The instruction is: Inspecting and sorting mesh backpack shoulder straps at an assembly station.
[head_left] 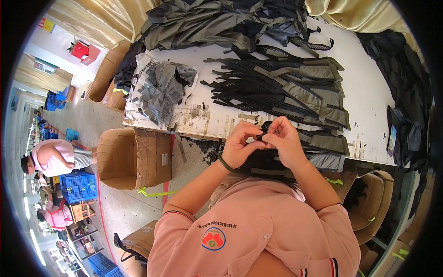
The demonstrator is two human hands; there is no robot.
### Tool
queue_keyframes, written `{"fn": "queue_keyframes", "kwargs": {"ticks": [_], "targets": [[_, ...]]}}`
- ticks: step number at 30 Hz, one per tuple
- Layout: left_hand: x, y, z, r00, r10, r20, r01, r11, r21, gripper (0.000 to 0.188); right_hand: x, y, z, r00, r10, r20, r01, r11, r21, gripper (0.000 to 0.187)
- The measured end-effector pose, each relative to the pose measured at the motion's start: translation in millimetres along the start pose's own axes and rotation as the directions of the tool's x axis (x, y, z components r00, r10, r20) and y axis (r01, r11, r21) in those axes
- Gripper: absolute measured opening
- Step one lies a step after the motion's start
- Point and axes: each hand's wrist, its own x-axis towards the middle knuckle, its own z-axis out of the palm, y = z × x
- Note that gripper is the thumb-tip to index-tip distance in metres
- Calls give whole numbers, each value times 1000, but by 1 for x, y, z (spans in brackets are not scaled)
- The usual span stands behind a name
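Note:
Both hands meet in front of my chest at the near edge of the table, fingers pinched together. My left hand (pixel 242 143) and my right hand (pixel 284 141) hold a small black strap piece (pixel 266 125) between their fingertips. It looks perforated, and the fingers cover much of it. Just beyond them on the table lie several grey-green and black mesh straps (pixel 295 90), side by side and partly overlapping. Dark fabric pieces (pixel 267 166) hang below the hands in front of my lap, partly hidden by my arms.
The white table (pixel 369 101) carries a heap of dark fabric (pixel 221 25) at the back and a clear plastic bag (pixel 159 90) of black parts at left. A cardboard box (pixel 152 159) stands on the floor left; another box (pixel 374 203) is at right. Other people work far left.

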Motion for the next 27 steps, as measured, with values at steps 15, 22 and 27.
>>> {"fn": "queue_keyframes", "kwargs": {"ticks": [15,22,27], "targets": [[-11,13,-5,938,-289,191,284,957,54,24,14,-20,-22,963,242,118,-159,864,-477,10],[-73,9,-39,652,-754,-84,633,602,-487,22,89,-19,-100,782,-585,214,247,-25,-969,24],[-69,7,-51,798,-293,-526,476,842,254,22,103,-2,-117,840,-418,347,151,-434,-888,26]]}}
